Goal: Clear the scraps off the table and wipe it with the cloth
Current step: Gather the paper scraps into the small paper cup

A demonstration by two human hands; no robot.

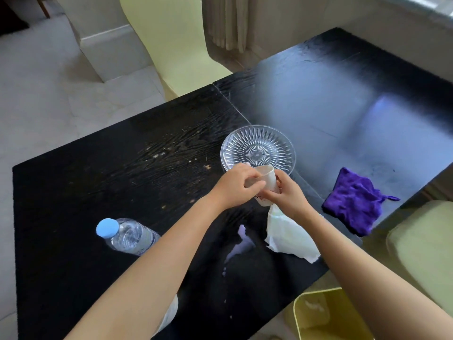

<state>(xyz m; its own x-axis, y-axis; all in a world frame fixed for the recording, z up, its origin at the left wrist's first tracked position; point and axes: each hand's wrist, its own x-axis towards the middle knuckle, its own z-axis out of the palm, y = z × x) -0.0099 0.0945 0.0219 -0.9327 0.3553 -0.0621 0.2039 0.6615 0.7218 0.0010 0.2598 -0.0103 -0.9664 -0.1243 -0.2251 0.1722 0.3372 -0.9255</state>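
Note:
Both hands meet above the middle of the black table (73, 192). My right hand (286, 195) grips a small white paper cup (267, 177), tilted, together with a white tissue (289, 236) that hangs down from it. My left hand (235, 187) pinches something pale at the cup's mouth; I cannot tell what. Crumbs (157, 155) dot the tabletop to the left, and a small spill (241, 244) shines near the front. The purple cloth (355, 202) lies crumpled at the right edge, apart from both hands.
A clear cut-glass plate (257, 148) sits just behind the hands. A water bottle (127, 235) with a blue cap lies at the front left. A yellow bin (326, 312) stands on the floor at the lower right. Pale yellow chairs (171, 45) flank the table.

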